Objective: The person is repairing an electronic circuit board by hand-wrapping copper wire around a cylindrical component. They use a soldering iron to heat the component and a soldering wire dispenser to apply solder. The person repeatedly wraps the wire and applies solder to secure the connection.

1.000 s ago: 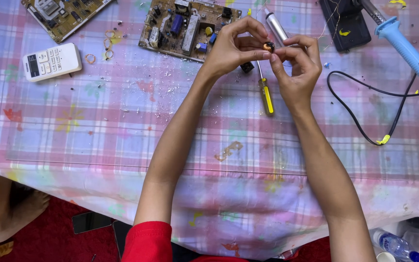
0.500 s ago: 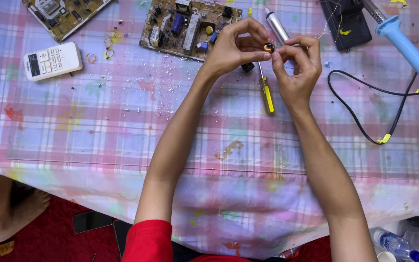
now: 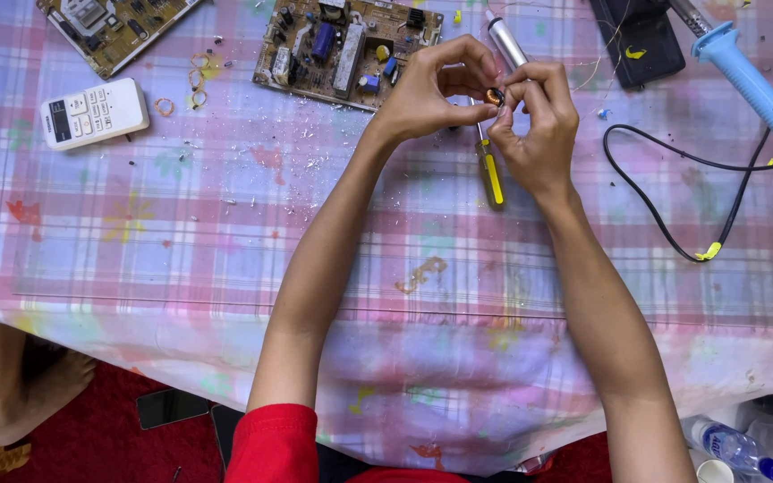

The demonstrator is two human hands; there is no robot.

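Coil ring [image 3: 494, 95] between both hands' fingers [image 3: 510, 93]

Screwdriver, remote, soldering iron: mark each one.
screwdriver [image 3: 492, 179], head view, on the yellow handle
remote [image 3: 94, 113], head view, on the white keypad face
soldering iron [image 3: 744, 76], head view, on the blue grip

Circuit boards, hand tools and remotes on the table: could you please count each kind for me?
Circuit boards: 2
Soldering iron, blue handle: 1
Screwdriver, yellow handle: 1
Silver pen-shaped tool: 1
White remote control: 1
Total: 6
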